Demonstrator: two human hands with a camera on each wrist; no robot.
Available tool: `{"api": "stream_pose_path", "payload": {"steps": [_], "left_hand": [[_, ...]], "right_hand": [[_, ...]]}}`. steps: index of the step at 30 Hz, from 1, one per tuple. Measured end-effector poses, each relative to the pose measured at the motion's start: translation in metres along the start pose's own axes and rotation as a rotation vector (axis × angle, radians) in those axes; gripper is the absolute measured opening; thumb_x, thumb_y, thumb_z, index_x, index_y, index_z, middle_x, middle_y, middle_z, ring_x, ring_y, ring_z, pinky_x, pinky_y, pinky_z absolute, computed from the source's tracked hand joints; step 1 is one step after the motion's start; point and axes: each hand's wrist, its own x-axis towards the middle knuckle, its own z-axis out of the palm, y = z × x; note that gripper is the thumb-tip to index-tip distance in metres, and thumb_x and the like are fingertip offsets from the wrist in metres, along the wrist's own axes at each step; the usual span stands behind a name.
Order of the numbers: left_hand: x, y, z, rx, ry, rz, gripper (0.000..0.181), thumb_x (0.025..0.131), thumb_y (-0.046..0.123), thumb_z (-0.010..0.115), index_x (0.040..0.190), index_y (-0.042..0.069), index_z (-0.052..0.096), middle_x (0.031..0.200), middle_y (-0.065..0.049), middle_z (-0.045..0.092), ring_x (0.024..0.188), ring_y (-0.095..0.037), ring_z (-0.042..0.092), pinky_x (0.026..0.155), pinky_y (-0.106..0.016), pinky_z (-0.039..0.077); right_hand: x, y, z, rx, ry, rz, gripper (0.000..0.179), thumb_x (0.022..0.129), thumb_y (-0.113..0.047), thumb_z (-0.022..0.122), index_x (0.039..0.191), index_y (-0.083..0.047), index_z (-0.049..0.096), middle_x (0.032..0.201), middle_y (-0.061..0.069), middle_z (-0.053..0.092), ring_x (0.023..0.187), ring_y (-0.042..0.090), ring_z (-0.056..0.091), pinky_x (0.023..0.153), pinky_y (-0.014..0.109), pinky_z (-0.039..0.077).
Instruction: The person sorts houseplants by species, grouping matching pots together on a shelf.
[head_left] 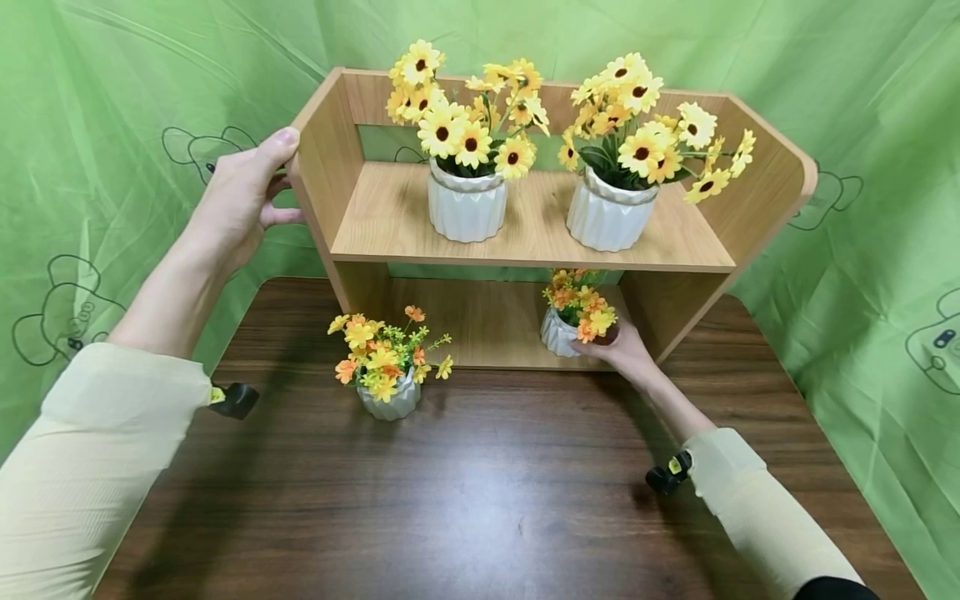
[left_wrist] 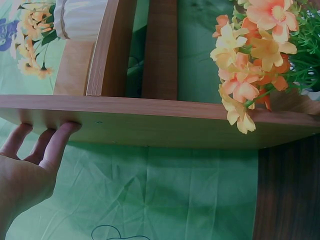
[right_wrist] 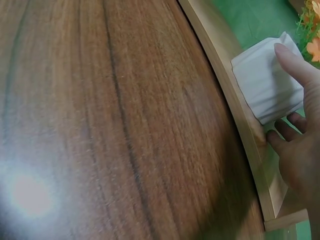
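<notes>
My left hand [head_left: 243,187] is at the upper left of the wooden shelf [head_left: 532,258]; in the left wrist view its fingers [left_wrist: 59,145] press on the outer face of the side panel. On the lower level, at the right, my right hand [head_left: 624,354] holds a white ribbed flowerpot [right_wrist: 267,80] of orange and yellow flowers [head_left: 577,300]. The thumb lies on the pot's side, and the other fingers come round its far side. A similar flowerpot [head_left: 392,398] stands on the table just before the shelf's left part.
Two larger white pots [head_left: 467,204] [head_left: 611,212] with yellow daisies stand on the upper level. Beneath the shelf is a dark wooden table [head_left: 465,492] with a glare spot. A green curtain [head_left: 187,67] hangs behind and at both sides.
</notes>
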Motion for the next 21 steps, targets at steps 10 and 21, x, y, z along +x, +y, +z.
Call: {"api": "stream_pose_path", "payload": {"steps": [10,21], "left_hand": [[0.000,0.000,0.000,-0.008,0.000,0.000,0.057,0.095,0.040,0.072,0.140,0.006,0.061,0.140,-0.005,0.052,0.124,-0.021,0.058,0.072,-0.029,0.068],[0.001,0.000,0.000,-0.005,0.002,-0.006,0.062,0.096,0.040,0.072,0.144,0.004,0.057,0.142,-0.005,0.052,0.126,-0.022,0.057,0.072,-0.029,0.068]], "right_hand": [[-0.013,0.005,0.001,0.110,-0.004,-0.047,0.086,0.086,-0.028,0.086,0.156,-0.021,0.036,0.150,0.014,0.053,0.139,0.030,0.054,0.101,0.017,0.056],[-0.032,0.008,0.005,0.191,0.112,-0.101,0.074,0.086,-0.007,0.083,0.145,-0.003,0.039,0.132,0.020,0.052,0.125,0.041,0.059,0.098,0.018,0.060]]}}
